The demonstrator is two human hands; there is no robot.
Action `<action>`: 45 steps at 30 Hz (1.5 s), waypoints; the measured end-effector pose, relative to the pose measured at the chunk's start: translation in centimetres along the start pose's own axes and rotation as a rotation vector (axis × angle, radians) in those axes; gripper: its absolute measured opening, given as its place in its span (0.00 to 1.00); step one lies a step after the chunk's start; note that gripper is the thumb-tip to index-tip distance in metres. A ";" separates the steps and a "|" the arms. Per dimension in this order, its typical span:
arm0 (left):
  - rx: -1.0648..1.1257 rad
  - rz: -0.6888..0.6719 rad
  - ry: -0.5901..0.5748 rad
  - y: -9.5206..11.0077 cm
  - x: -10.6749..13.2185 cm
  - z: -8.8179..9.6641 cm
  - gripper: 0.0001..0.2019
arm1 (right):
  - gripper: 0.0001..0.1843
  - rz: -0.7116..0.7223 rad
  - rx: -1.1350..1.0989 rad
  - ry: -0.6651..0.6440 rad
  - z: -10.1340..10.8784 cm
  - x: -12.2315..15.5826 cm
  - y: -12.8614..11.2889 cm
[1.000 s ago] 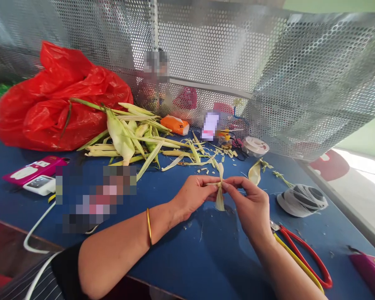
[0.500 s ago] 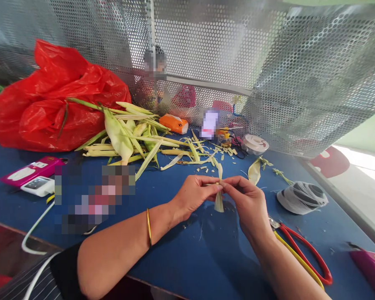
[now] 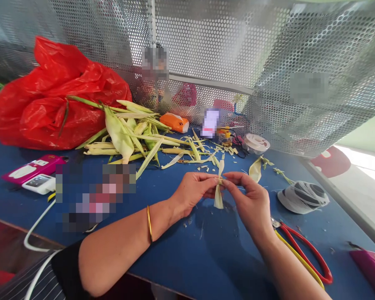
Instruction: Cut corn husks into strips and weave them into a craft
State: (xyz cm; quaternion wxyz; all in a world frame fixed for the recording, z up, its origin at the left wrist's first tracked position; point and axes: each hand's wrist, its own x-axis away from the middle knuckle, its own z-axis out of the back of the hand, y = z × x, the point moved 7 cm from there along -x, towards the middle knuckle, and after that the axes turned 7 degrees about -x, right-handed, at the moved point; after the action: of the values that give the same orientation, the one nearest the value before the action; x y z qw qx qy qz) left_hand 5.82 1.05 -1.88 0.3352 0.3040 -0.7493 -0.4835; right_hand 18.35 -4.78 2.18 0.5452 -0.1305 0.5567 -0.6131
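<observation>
So it's one little piece of pale husk (image 3: 218, 199), creamy yellow-green, cinched tight at the waist, with a narrow leaf sticking up and the bottom flaring like a tiny skirt. It's held up over the blue table (image 3: 175, 264), roughly upright. Two hands on it: the left hand (image 3: 195, 189) pinches the waist between thumb and forefinger, other fingers curled behind; the right hand (image 3: 253, 200) has thumb and fingertip nipped together at the same spot from the other side. Barely any gap in either pinch. One gold bangle (image 3: 149, 223) on the left wrist.

Just past the hands, a bunch of small husk scraps (image 3: 206, 168), too many to count. Right side: one thread spool (image 3: 303, 198) and one pair of red-and-yellow-handled cutters (image 3: 276, 225). Further back: one white roll (image 3: 256, 143), one orange packet (image 3: 174, 122), a heap of husks (image 3: 120, 133) and one big red bag (image 3: 78, 91).
</observation>
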 end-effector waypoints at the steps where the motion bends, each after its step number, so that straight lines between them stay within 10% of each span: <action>1: 0.012 0.010 0.007 0.0 0.0 0.1 0.09 | 0.07 0.096 0.059 -0.011 0.2 -0.1 -0.6; 7: 0.044 0.020 0.044 0.2 -0.3 1.0 0.11 | 0.14 0.762 0.533 -0.234 -1.0 1.1 -4.6; 13: 0.002 0.008 0.043 0.0 -0.4 0.9 0.09 | 0.09 0.894 0.589 -0.268 -1.7 2.0 -5.2; 16: -0.048 0.017 0.043 -0.1 -0.4 0.8 0.08 | 0.07 0.772 0.448 -0.194 -1.3 1.7 -4.8; 20: -0.091 0.045 -0.027 -0.2 -0.3 0.3 0.07 | 0.06 0.235 0.084 -0.042 -0.1 0.3 -1.6; 25: -0.182 0.065 -0.069 0.0 -0.2 0.2 0.07 | 0.09 -0.210 -0.232 -0.137 -1.0 0.2 1.7; 40: -0.247 -0.098 -0.002 0.8 -0.5 0.7 0.11 | 0.17 -0.377 -0.607 -0.029 -1.4 0.2 2.1; 45: -0.046 0.015 -0.147 -0.7 -0.8 -0.1 0.13 | 0.13 -0.356 -0.704 0.050 -1.2 0.3 1.9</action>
State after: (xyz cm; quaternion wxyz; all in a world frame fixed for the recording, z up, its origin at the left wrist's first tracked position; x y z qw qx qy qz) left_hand 6.45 1.34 -2.70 0.2899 0.2544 -0.7627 -0.5191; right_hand 18.30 -3.98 0.10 0.3386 -0.3891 0.7146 -0.4725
